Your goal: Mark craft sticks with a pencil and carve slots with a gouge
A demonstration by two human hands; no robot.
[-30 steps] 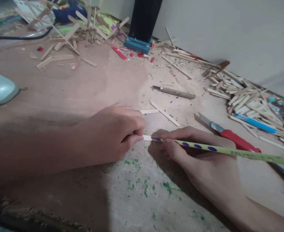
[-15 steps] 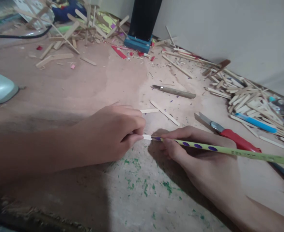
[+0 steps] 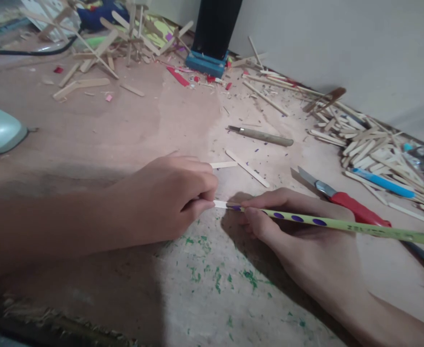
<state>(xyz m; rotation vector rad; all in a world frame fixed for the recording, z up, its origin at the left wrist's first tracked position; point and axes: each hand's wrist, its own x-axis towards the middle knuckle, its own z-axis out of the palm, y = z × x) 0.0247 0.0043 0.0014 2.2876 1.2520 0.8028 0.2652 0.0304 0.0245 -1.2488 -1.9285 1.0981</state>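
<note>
My left hand [image 3: 183, 197] is closed, pinching a pale wooden craft stick [image 3: 219, 204] whose end pokes out between thumb and finger. In my right hand [image 3: 287, 226] is a light green pencil [image 3: 342, 226] with purple dots, gripped near its point. The pencil's tip meets or lies right at the stick's exposed end; exact contact is too small to tell. Most of the stick is hidden inside my left fist. Just beyond the hands lie two loose craft sticks [image 3: 248, 168] and a wood-handled carving tool [image 3: 260, 135].
A red-handled knife [image 3: 356, 208] with its blade out lies beside my right hand. Heaped craft sticks [image 3: 371, 149] and a blue pen [image 3: 383, 183] are at right. A black post on a blue base [image 3: 206, 62] stands at the back. At left is a pale green rounded object [image 3: 0, 129].
Both hands hold almost the same pose, and the pencil stays at the stick's end. The whole view has shifted very slightly.
</note>
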